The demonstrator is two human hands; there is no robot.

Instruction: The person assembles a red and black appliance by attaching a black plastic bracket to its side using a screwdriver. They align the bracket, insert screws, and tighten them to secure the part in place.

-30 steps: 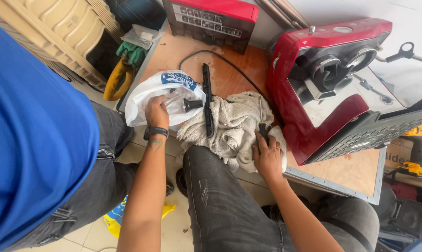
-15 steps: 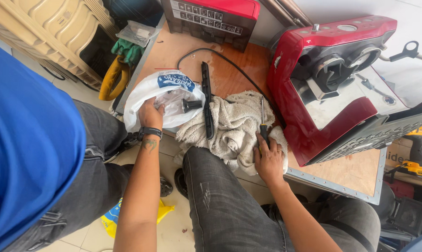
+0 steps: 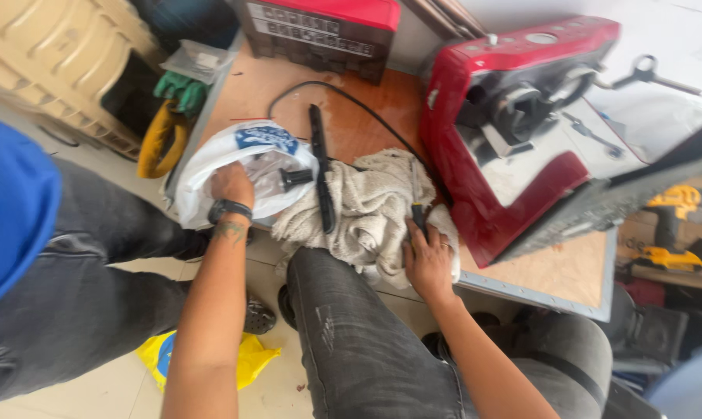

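Reaching left hand (image 3: 231,185) gripping white bag (image 3: 211,167), blue label; right hand (image 3: 427,260) flat on towel (image 3: 370,209).

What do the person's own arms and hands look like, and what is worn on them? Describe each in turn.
Both forearms are bare, with no sleeves in view. The left hand has a black watch strapped round the wrist, and a small dark tattoo sits just below it on the forearm. The right hand wears a thin ring on one finger. No gloves on either.
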